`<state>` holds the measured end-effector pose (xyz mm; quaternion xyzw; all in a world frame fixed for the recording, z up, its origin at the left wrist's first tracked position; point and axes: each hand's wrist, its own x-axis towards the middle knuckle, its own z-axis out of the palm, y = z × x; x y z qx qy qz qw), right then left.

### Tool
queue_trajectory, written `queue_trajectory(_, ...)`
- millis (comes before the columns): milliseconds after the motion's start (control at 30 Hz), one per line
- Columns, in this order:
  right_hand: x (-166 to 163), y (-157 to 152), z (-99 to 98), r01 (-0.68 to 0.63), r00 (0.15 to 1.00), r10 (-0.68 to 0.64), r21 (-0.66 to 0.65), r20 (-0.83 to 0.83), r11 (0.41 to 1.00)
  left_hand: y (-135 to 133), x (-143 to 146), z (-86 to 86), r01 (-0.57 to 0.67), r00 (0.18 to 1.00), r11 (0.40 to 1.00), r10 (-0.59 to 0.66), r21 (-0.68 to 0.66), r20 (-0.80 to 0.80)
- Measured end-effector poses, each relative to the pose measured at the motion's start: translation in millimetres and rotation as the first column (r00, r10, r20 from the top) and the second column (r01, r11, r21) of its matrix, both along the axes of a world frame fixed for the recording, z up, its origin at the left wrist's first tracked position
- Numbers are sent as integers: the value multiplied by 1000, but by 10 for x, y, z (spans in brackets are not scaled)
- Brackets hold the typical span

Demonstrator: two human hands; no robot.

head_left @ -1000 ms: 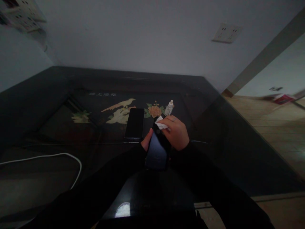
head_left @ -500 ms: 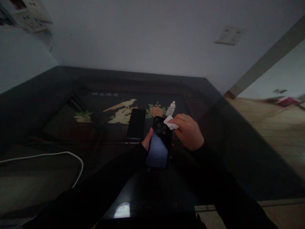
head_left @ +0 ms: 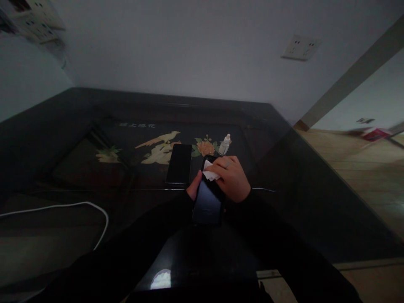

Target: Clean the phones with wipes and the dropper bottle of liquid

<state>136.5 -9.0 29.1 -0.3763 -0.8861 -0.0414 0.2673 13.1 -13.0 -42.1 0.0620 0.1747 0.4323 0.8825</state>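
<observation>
My left hand (head_left: 194,186) is wrapped round a dark smartphone (head_left: 207,204), its back with the cameras turned up towards me. Pinched in my right hand (head_left: 232,178) is a white tissue (head_left: 210,171), which lies against the upper end of the phone and covers its camera lenses. Left of the held phone, a second black smartphone (head_left: 179,164) lies flat on the dark glossy table (head_left: 126,240). A small clear dropper bottle (head_left: 224,144) with a white top stands just beyond my right hand.
A white cable (head_left: 75,203) curves over the table's left part. Bird and flower pictures (head_left: 160,149) decorate the tabletop. Wall sockets (head_left: 301,47) sit above the table, and a red box (head_left: 376,134) rests on the floor at the right.
My right hand has moved left with the tissue, from the camera area's right edge across onto the lenses. My left hand still holds the phone in nearly the same place.
</observation>
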Motion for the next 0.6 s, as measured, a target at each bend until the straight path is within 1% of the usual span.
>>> queue_trajectory(67,41,-1,53,-79,993,79,-6,85,997,8,8,-8,11,1000,1000,-11,6,-1)
queue_trajectory(100,73,3,80,-109,985,108,-4,134,994,0,-1,-7,35,999,999,-35,9,-1)
queue_trajectory(167,144,13,128,-114,974,107,24,201,993,-30,-41,4,114,994,993,-113,19,-2)
queue_trajectory(200,175,19,144,-90,976,79,46,201,995,-47,-66,14,157,988,987,-157,24,-2)
queue_trajectory(267,212,24,159,-27,990,15,80,140,996,-73,-113,39,222,975,975,-222,33,-1)
queue_trajectory(333,204,17,150,4,998,-8,66,63,998,-84,-143,62,244,970,969,-244,39,2)
queue_trajectory(367,186,9,140,-4,999,2,43,42,999,-85,-149,72,248,969,968,-248,42,3)
queue_trajectory(433,135,-7,118,-55,997,56,-22,52,998,-78,-145,86,247,969,968,-248,49,7)
queue_trajectory(500,99,-14,103,-93,989,100,-72,106,993,-66,-131,93,244,969,968,-245,58,12)
queue_trajectory(533,95,-11,101,-84,987,93,-77,133,994,-61,-126,94,243,970,968,-244,65,17)
queue_trajectory(600,122,8,106,-14,990,20,-49,138,999,-56,-128,96,249,968,966,-251,76,24)
